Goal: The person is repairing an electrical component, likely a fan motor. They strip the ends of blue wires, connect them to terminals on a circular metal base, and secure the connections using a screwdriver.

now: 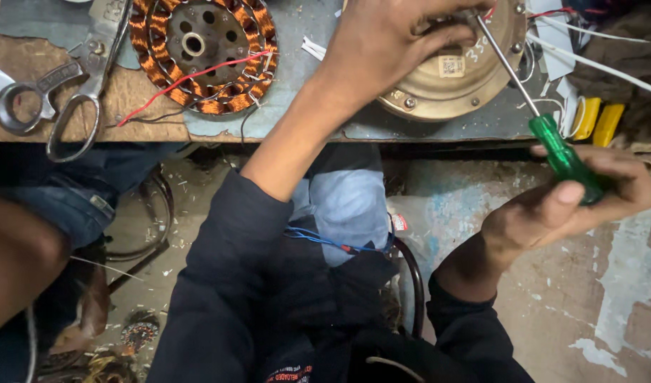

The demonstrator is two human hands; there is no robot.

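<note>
Viewpoint: looking down from the person's head at a worn workbench edge (pixel 155 131) along the top and a stained floor below; dark sleeves run up from the bottom.

Left hand (pixel 389 39): reaches up onto the bench; fingers curled and pressed over the top of a round brass-coloured motor housing (pixel 460 78), gripping its upper face near where the tool tip meets it.

Right hand (pixel 588 191): sits off the bench, over the floor, at right; fingers and thumb clenched around the green handle of a screwdriver (pixel 563 156).

Screwdriver: translucent green handle in the right hand; thin metal shaft slants up and left, its tip touching the housing just beside the left hand's fingers.

Motor housing: lies flat on the bench at top right, bolts around its rim, partly hidden by the left hand.

Stator (pixel 203 53): round core with copper windings, on the bench at top left, well apart from the housing; a red wire (pixel 190 78) trails across it.

Scissors (pixel 63 85): metal, lying on the bench at far left.

Yellow pieces (pixel 598 122): two small yellow items at the bench's right edge, near white wires.

Lap: blue wire (pixel 325 241) crosses pale fabric between the arms.

Far left: part of another person's limb, blurred.
</note>
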